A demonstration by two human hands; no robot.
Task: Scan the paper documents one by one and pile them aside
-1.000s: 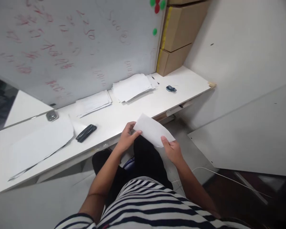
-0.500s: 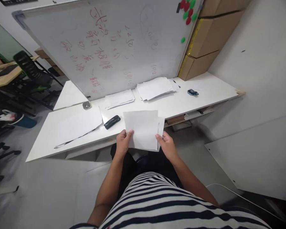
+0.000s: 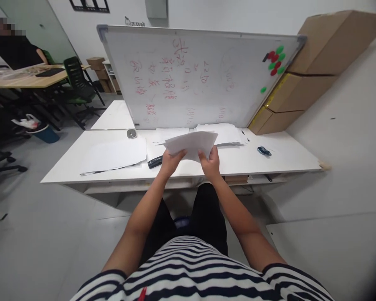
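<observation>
White paper [image 3: 191, 142], curved, is pinched between my left hand [image 3: 173, 163] and right hand [image 3: 210, 163], thumbs on its near face, at the front of the white desk [image 3: 238, 163] in the head view. Far left, a blue bin [image 3: 49, 135] has a white plastic bag [image 3: 29, 121] at its rim; cardboard boxes [image 3: 310, 90] stand stacked at right, contents hidden.

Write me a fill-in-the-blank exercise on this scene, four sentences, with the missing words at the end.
1. The left hand and the right hand are both holding white ____.
2. The round magnets on the whiteboard are red and ____.
3. As the camera sees it, the stacked cardboard boxes stand at the whiteboard's ____ end.
4. The dark and white pattern on the shirt is made of ____.

Missing words: paper; green; right; stripes.
</observation>
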